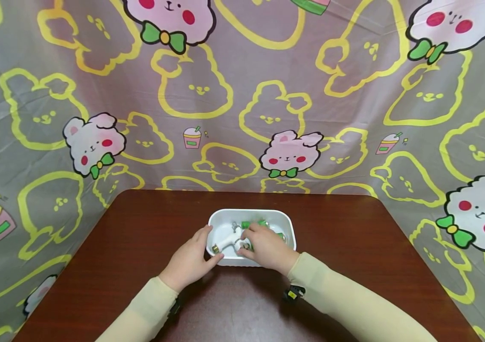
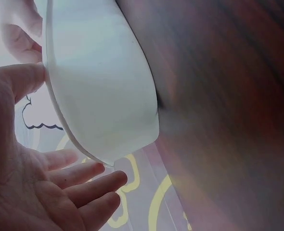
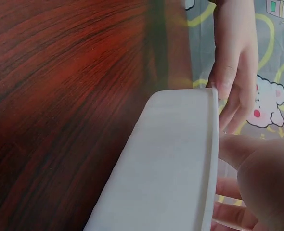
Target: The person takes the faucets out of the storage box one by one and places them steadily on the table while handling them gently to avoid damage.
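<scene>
In the head view a white tray [image 1: 229,261] holds a white fitting [image 1: 227,241] with a brass-coloured end, and several green pieces [image 1: 247,224]. My left hand [image 1: 189,262] rests at the tray's left end, thumb at the front rim and fingers at the far left corner. The left wrist view shows that hand [image 2: 41,178] with its fingers loosely extended at the rim. Over the tray, my right hand [image 1: 268,247] has its thumb and bent fingers about the fitting's right part. In the right wrist view the tray wall [image 3: 166,159] hides the fingertips of that hand [image 3: 264,178].
The tray stands on a dark reddish-brown table [image 1: 161,213], near its far edge. Behind and at both sides of the table hangs a grey curtain [image 1: 225,128] with cartoon bears. A dark wrist device [image 1: 293,293] shows below the right sleeve.
</scene>
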The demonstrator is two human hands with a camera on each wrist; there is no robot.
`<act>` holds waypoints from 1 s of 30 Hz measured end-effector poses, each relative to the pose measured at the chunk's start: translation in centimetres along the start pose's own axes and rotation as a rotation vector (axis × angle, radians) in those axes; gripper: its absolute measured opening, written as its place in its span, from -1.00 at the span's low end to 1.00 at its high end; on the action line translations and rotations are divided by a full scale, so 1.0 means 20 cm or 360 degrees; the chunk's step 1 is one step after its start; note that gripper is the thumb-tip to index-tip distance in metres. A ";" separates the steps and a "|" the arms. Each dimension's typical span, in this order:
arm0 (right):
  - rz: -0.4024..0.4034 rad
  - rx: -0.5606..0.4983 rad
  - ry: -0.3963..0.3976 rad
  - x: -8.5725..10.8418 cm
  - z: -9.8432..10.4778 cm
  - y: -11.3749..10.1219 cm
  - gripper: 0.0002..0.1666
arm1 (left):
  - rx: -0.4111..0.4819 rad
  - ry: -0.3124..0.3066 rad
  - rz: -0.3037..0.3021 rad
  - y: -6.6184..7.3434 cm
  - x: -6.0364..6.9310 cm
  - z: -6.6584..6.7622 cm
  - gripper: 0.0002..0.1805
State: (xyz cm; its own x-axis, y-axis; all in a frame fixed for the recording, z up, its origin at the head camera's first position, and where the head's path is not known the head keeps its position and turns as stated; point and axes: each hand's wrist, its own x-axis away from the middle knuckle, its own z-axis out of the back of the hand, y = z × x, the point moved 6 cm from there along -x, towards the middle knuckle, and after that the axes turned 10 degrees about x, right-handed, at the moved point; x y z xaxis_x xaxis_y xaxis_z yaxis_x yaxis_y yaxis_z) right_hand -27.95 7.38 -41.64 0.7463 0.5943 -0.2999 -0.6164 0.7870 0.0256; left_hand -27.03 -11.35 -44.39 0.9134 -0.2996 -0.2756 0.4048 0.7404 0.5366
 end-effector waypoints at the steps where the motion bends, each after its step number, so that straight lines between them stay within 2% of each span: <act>1: 0.0000 0.0006 -0.0003 0.00 0.00 0.00 -0.60 | 0.0001 -0.0002 0.0001 0.00 0.00 0.00 -0.08; 17: -0.0043 0.0036 -0.0179 -0.06 -0.02 -0.02 -0.57 | -0.0023 -0.0035 0.0004 0.00 -0.01 0.00 -0.07; 30: -0.0057 0.0043 -0.0241 -0.09 -0.01 -0.02 -0.65 | -0.0020 -0.0048 0.0001 0.01 -0.01 0.01 -0.07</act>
State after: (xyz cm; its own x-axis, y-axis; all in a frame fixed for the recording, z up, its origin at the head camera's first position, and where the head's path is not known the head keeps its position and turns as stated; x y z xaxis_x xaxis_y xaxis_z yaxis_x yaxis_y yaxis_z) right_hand -29.15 6.04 -41.39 0.7982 0.5825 -0.1537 -0.5834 0.8110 0.0439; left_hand -27.20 -11.25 -44.06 0.9145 -0.3171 -0.2511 0.4039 0.7480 0.5266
